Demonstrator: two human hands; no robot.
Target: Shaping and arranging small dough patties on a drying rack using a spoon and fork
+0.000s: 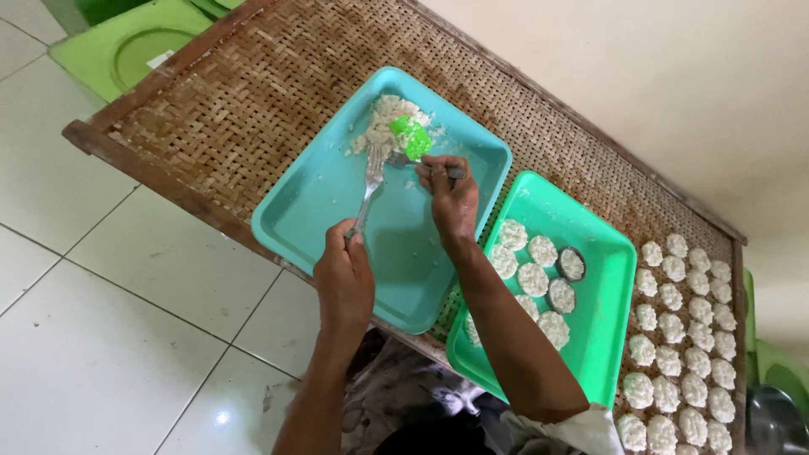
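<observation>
A fork (368,184) is gripped by the closed left hand (344,278), tines at the white grated heap (383,125) in the turquoise tray (337,198), steadying it while a green scoop (413,139), its handle pinched by the right hand (451,198), is loaded.
</observation>
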